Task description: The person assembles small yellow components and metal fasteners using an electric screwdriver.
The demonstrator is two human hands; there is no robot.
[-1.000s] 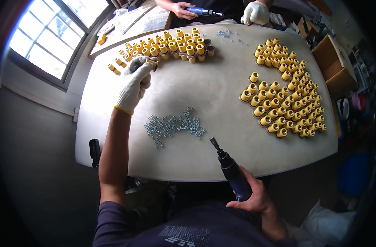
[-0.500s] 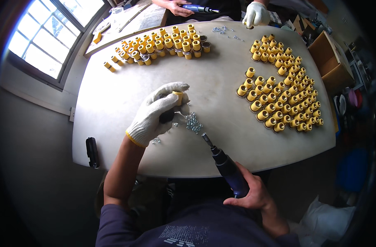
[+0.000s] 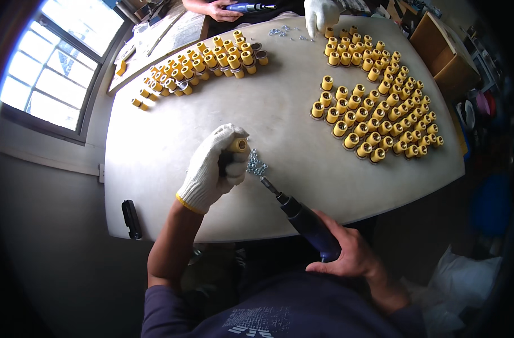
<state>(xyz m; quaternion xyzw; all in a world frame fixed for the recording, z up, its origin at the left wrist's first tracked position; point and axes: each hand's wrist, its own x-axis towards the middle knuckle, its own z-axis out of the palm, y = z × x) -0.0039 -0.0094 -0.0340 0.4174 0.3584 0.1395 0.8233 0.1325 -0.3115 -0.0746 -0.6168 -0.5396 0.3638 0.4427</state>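
The gloved fingers of the left hand (image 3: pixel 209 172) are curled firmly around one yellow sleeve (image 3: pixel 239 145), holding it just above and to the left of the pile of small metal nuts (image 3: pixel 256 164), its hollow end turned upward. A dark part shows in the palm beneath it; whether it belongs to the sleeve I cannot tell. The bare right hand (image 3: pixel 347 252), to the lower right of the pile, is wrapped around a dark power driver (image 3: pixel 312 228), whose bit points at the pile's near edge; whether it touches a nut I cannot tell. All this is over a pale table (image 3: pixel 161 141). Beyond the pile to the left stands a cluster of yellow sleeves (image 3: pixel 233 62), and to its right spreads a larger group of yellow sleeves (image 3: pixel 379 114). A black object (image 3: pixel 131 218) lies well to the pile's lower left. Far beyond the pile, a co-worker's bare hand (image 3: pixel 223 10) grips a blue driver (image 3: pixel 248 8), while their gloved hand (image 3: pixel 321 16) reaches down beside scattered nuts (image 3: pixel 282 31).
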